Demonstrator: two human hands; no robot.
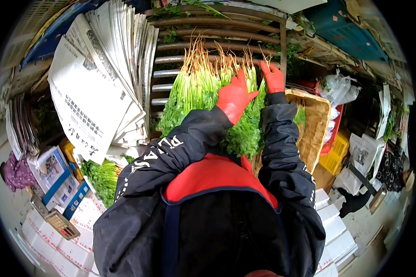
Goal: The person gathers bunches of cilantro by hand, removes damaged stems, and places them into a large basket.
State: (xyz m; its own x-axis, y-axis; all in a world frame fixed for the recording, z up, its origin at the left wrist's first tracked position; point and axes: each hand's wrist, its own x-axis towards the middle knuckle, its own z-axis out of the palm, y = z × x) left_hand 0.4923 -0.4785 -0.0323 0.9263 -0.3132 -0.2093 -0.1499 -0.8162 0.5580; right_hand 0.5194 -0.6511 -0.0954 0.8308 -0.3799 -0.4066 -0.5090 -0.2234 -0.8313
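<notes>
A broad layer of green herb bunches (203,92) is shown already laid on a rack of metal bars (208,32), beside a newspaper stack (101,78); more greens (101,177) remain at lower left, so the work is judged partly done. The long axis runs away from the person, pale roots at the far end, leaves near. The left hand (235,94) is pressed flat, unclenched; the right hand (272,76) rests likewise at the layer's right edge by a woven basket (315,124). Nothing is gripped.
</notes>
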